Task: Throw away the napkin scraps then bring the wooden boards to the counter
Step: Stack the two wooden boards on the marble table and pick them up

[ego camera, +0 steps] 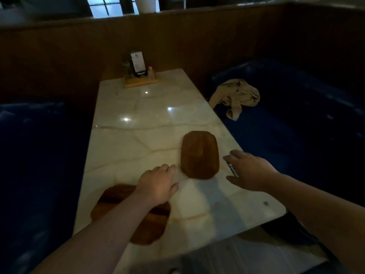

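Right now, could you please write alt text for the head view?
Two bare hands, left hand and right hand, reach toward a wooden board on a marble table; a second board lies under the left forearm.

Restaurant booth: marble-patterned counter [138,123] flanked by blue padded benches [296,119], wood-panelled partition [59,56], and condiment-and-menu holder [140,76] at the far end.

On the table [138,119], one wooden board [199,155] lies between the two hands, just beyond the left hand's fingertips [169,168]. A second board [146,228] lies under the left forearm. A condiment holder [140,79] stands at the far end, well beyond the fingers.
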`<state>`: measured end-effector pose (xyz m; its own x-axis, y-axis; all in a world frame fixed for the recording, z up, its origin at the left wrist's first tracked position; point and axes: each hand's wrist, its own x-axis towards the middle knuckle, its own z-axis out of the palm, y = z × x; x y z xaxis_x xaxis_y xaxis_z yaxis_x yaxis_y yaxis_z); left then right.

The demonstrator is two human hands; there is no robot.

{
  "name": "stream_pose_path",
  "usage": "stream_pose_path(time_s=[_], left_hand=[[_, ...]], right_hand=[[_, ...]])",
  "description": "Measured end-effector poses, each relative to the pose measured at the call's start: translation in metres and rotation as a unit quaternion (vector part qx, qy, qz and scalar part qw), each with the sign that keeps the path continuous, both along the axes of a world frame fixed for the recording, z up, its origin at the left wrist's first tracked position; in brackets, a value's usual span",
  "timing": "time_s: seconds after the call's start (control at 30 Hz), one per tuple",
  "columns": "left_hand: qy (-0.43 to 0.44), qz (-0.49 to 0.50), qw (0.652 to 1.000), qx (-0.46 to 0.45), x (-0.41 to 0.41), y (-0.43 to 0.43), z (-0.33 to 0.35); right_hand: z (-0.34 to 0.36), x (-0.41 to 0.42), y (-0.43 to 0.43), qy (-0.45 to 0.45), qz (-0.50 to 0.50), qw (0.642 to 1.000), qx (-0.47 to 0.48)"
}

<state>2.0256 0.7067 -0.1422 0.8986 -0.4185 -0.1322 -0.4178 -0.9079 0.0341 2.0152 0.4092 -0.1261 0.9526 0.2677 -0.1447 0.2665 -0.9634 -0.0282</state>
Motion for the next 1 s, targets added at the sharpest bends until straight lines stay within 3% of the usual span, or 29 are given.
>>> stream_pose_path(time_s=[0.27, 0.37, 0.6, 0.73, 0.87, 1.0], left_hand=[[0.138, 0.124, 0.98, -0.075, 0.085, 0.002, -0.052], [0.192, 0.201, 0.951, -0.132, 0.104, -0.005, -0.069], [0.237, 0.348, 0.859, -0.292, 0.118, -0.042, -0.099], [0.277, 0.39, 0.83, -0.287, 0.117, -0.065, -0.119], [0.28, 0.489, 0.748, -0.349, 0.122, -0.079, -0.13], [0.271, 0.581, 0.64, -0.424, 0.123, -0.093, -0.137]], right_hand=[[-0.037, 0.091, -0.017, 0.098, -0.136, 0.977, 0.134], [-0.057, 0.13, -0.034, 0.166, -0.22, 0.932, 0.236], [-0.099, 0.24, -0.063, 0.246, -0.265, 0.877, 0.318], [-0.117, 0.289, -0.059, 0.269, -0.275, 0.849, 0.363], [-0.13, 0.321, -0.049, 0.281, -0.238, 0.857, 0.362], [-0.143, 0.336, -0.036, 0.287, -0.208, 0.865, 0.354]])
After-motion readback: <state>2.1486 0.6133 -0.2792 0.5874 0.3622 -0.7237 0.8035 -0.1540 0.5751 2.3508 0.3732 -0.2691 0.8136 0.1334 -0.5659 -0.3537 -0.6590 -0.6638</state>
